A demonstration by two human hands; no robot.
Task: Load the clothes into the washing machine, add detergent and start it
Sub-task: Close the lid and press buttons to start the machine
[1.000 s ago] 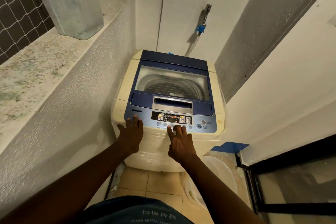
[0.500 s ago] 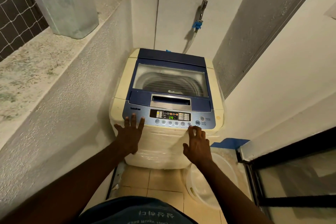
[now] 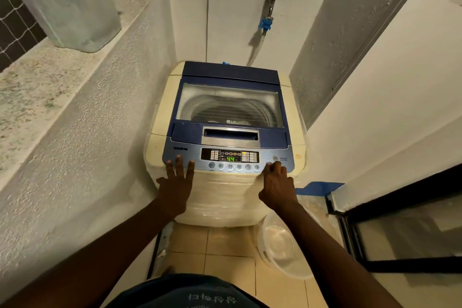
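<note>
A cream and blue top-loading washing machine (image 3: 160,137) stands in a narrow corner with its glass lid (image 3: 230,105) closed. The drum shows through the lid; I cannot make out clothes inside. Its control panel (image 3: 230,156) is lit and the display reads 44. My left hand (image 3: 176,182) rests flat on the panel's left end, fingers spread, holding nothing. My right hand (image 3: 276,185) is at the panel's right end, a fingertip on the round button just below the power button, the other fingers curled.
A translucent plastic container (image 3: 67,5) sits on the rough ledge at the left. A tap (image 3: 268,10) with a blue hose fitting is on the back wall. A white plastic basin (image 3: 282,250) lies on the tiled floor at the right, beside a dark door frame (image 3: 350,232).
My right hand has slid right along the button row, from the middle to the right end. The display lit up and changed from 14 to 44. My left hand stayed put.
</note>
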